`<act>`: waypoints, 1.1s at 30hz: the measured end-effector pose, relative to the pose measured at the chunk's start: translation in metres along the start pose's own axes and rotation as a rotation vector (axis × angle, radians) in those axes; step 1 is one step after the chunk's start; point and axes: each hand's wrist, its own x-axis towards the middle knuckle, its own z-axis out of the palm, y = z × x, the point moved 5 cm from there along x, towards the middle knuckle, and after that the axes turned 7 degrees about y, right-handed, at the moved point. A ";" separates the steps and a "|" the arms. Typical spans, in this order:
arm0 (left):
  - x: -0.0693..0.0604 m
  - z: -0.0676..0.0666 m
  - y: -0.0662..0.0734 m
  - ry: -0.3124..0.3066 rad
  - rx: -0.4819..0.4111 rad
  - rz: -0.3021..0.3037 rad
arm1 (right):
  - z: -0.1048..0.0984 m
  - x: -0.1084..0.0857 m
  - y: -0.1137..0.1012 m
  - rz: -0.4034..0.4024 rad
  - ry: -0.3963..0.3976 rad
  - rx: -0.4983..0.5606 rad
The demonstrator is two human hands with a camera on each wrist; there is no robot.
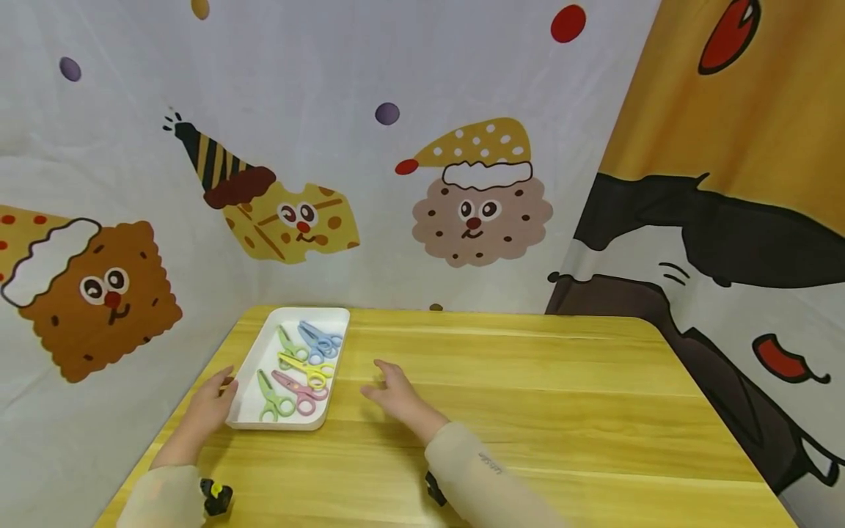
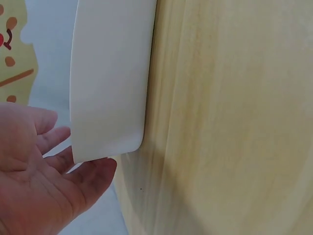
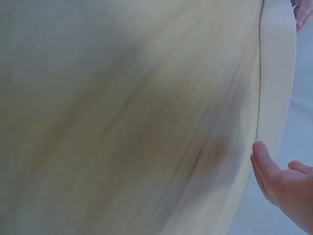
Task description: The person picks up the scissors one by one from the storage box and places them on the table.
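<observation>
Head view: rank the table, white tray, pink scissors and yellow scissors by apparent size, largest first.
1. Table
2. White tray
3. Pink scissors and yellow scissors: too alike in size to rank.

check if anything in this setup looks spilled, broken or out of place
Nothing stands out. The white tray rests on the wooden table, and the scissors all lie inside it. They point various ways and some overlap, but none in view looks broken or spilled.
</observation>
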 end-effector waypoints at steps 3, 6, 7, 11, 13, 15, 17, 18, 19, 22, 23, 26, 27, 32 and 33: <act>0.000 0.000 -0.002 0.013 0.002 -0.026 | 0.011 0.001 -0.003 0.035 0.022 0.045; 0.000 0.000 -0.004 0.024 0.000 -0.050 | 0.023 0.002 -0.005 0.082 0.048 0.102; -0.001 0.000 -0.004 0.027 -0.002 -0.060 | 0.027 0.002 -0.006 0.095 0.053 0.120; -0.001 0.001 -0.007 0.046 -0.009 -0.097 | 0.039 0.001 -0.009 0.132 0.082 0.160; -0.001 0.003 -0.009 0.057 -0.016 -0.109 | 0.043 0.000 -0.012 0.133 0.094 0.169; -0.001 0.004 -0.011 0.070 -0.019 -0.113 | 0.047 0.000 -0.013 0.133 0.103 0.173; 0.000 0.005 -0.013 0.083 -0.027 -0.119 | 0.049 0.000 -0.014 0.128 0.114 0.179; 0.000 0.005 -0.014 0.088 -0.030 -0.121 | 0.051 0.001 -0.014 0.126 0.119 0.181; 0.000 0.006 -0.015 0.094 -0.032 -0.124 | 0.052 0.001 -0.014 0.123 0.125 0.184; 0.001 0.006 -0.017 0.108 -0.036 -0.140 | 0.056 0.002 -0.014 0.122 0.146 0.189; 0.001 0.006 -0.017 0.110 -0.039 -0.146 | 0.057 0.002 -0.014 0.127 0.147 0.200; 0.000 0.006 -0.017 0.111 -0.041 -0.159 | 0.062 0.003 -0.016 0.130 0.154 0.214; -0.001 0.005 -0.017 0.110 -0.044 -0.163 | 0.064 0.004 -0.016 0.131 0.156 0.216; 0.000 0.005 -0.017 0.105 -0.058 -0.170 | 0.070 0.005 -0.022 0.139 0.170 0.202; 0.000 0.005 -0.017 0.104 -0.063 -0.172 | 0.071 0.005 -0.022 0.144 0.175 0.198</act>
